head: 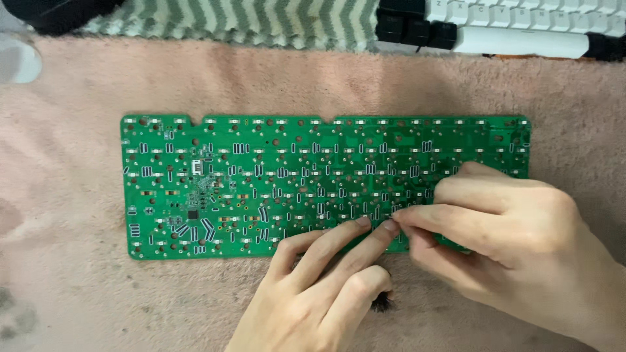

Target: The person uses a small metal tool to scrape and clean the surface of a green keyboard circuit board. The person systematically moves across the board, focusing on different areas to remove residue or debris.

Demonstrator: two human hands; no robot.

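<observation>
Across a pink fleece cloth [78, 274] lies a green circuit board [228, 182], solder side up, cushioned by the soft pile. Left hand [319, 293] rests two extended fingertips on the board's lower edge, steadying it, with something small and dark tucked beneath the curled fingers. Right hand [508, 241] pinches thumb and forefinger together just beside those fingertips; what it grips is too small to tell. Beyond sits a black-and-white keyboard [508, 23].

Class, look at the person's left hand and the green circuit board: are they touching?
Touching. The head view shows the left hand with two fingertips pressed flat on the lower edge of the green circuit board, no gap visible.
</observation>
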